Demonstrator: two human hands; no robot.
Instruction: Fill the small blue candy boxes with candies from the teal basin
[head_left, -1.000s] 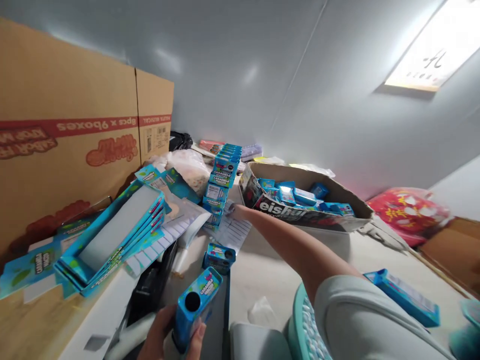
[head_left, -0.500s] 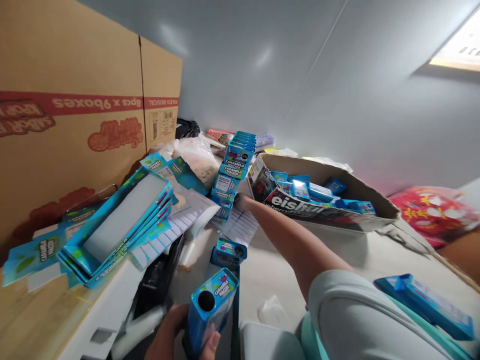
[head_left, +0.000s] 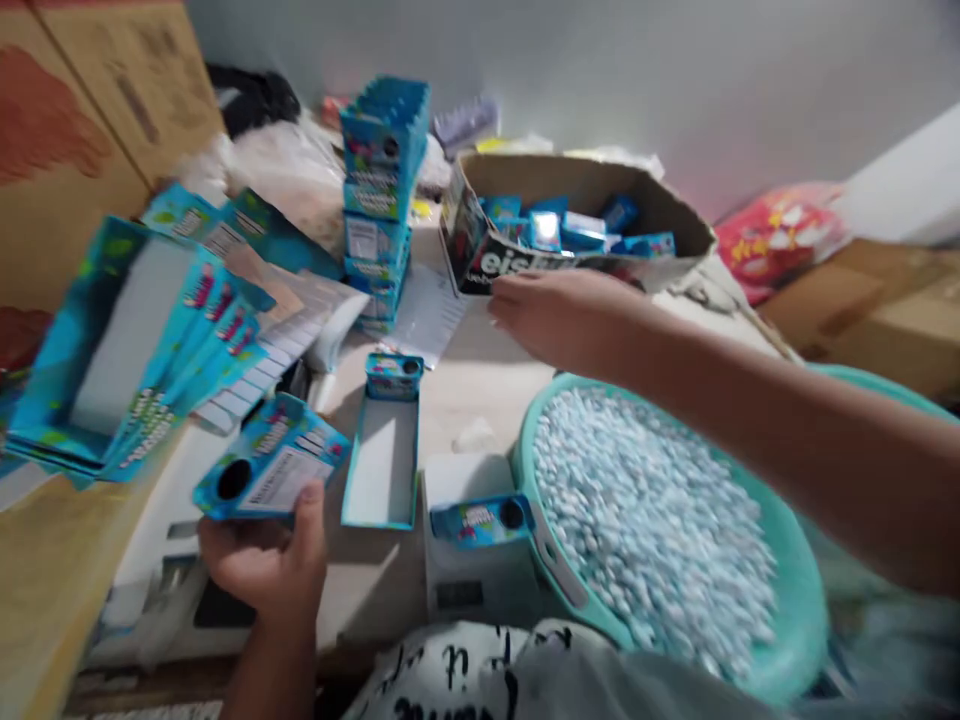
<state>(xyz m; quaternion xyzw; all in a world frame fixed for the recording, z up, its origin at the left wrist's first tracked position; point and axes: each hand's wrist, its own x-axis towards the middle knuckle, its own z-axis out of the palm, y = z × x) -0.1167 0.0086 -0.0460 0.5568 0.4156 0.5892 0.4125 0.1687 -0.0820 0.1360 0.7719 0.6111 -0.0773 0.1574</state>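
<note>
Brown cardboard carton [head_left: 112, 110] at far left, red print on its side, top cut off by the frame. In front of it, nested blue trays [head_left: 124, 345], tilted, with loose printed cards around them.

Left hand [head_left: 262, 565]: fingers clamped on a small blue box [head_left: 292, 455], thumb on the pale label panel; dark round opening toward the left end. The held box is near the open tray described below and covers part of the clutter behind it.

Behind: black bag [head_left: 255, 100], then a translucent plastic bag [head_left: 292, 175], partly screened by the tower of blue boxes [head_left: 375, 210]. A printed sheet [head_left: 424, 310] lies beside the tower's base. Nearer, an open blue tray [head_left: 382, 460], white inside, one small box [head_left: 394, 375] at its far end.

Next, a white scale-like device [head_left: 465, 475], another blue box [head_left: 480, 520] lying across it, one end at the basin's rim.

Right hand [head_left: 555, 310]: fingers close together, blurred; cannot tell whether they pinch anything. It hides part of the lettered front of the open carton [head_left: 592, 180], which holds loose blue boxes [head_left: 585, 230]. The forearm crosses above the teal basin [head_left: 802, 620], obscuring some of its pale-blue pieces [head_left: 645, 520].

Far right: red bag [head_left: 784, 240], brown boxes [head_left: 885, 310].
</note>
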